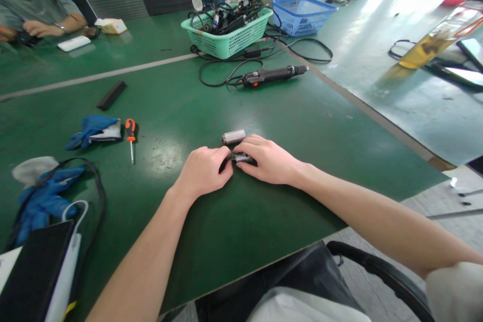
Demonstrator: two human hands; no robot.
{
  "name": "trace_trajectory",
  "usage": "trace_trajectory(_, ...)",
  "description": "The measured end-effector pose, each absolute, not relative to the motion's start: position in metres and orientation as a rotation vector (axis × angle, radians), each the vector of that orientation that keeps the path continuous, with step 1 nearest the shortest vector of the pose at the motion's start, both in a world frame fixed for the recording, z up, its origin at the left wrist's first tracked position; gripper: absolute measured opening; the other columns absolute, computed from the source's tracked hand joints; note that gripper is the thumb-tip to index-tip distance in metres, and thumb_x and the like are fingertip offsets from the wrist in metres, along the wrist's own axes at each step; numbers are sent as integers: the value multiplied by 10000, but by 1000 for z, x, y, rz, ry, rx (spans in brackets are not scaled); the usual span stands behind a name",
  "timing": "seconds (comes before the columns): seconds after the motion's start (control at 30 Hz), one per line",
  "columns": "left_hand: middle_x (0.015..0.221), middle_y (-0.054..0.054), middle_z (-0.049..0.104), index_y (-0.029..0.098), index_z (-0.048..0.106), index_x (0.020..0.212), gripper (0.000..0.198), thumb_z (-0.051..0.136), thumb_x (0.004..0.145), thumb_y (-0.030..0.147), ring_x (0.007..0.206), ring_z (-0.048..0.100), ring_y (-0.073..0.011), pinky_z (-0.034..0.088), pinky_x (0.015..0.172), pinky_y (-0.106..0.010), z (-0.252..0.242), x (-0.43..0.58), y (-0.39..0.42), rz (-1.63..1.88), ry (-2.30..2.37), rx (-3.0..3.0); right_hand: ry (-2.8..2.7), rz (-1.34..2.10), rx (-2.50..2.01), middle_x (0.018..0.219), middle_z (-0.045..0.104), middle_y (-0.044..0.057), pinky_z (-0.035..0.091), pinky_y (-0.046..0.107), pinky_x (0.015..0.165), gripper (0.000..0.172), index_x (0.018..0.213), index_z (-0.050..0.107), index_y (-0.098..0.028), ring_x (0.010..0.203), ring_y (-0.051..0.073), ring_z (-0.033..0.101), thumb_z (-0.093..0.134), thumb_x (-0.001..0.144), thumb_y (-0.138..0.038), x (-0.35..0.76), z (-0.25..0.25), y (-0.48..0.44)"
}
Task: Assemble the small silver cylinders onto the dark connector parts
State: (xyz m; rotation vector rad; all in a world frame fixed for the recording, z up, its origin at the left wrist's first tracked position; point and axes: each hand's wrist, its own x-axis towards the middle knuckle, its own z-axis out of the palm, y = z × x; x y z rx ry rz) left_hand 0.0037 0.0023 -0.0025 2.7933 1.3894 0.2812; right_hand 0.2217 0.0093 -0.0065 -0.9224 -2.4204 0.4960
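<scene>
My right hand [263, 159] is closed around a small silver metal cylinder [242, 158], held low over the green table. Just left of it, my left hand [208, 170] has thumb and forefinger pinched together near the cylinder's end. What those left fingers hold, if anything, is hidden or too small to make out. A second silver cylinder, shaped like a small motor [234, 137], lies on the table directly beyond both hands.
Left of my hands lie an orange-handled screwdriver [130, 136], blue gloves [94, 130] and a black bar [112, 95]. Farther off are a corded electric screwdriver [275, 76], a green basket [226, 46] of tools and a blue basket [302, 20]. Other people sit across the table.
</scene>
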Motion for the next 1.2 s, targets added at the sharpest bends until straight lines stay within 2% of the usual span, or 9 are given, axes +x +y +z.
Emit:
trace_trajectory(0.3,800,-48,699,197,630,898,198,458,922,291,657,601,-198,400,656,-337,-3,4,3,276,1387,2796,-2428,498,-947,1084,680,119,511,407,932,237,1128,650,-153,1050,257,603,614,908,-234,222,-7,10)
trace_trajectory(0.87,789,-36,700,208,639,928,221,440,946,301,665,605,-198,381,631,-329,-4,6,5,266,1445,2776,-2405,504,-923,1091,683,112,517,436,945,243,1141,653,-186,1074,268,597,604,911,-246,226,-12,13)
trace_trajectory(1.2,753,-19,682,205,633,900,161,487,910,271,640,585,-176,386,635,-322,0,12,8,283,1383,2756,-2425,469,-917,1025,675,94,501,397,892,154,1050,646,-180,990,246,595,587,919,-234,234,-8,17)
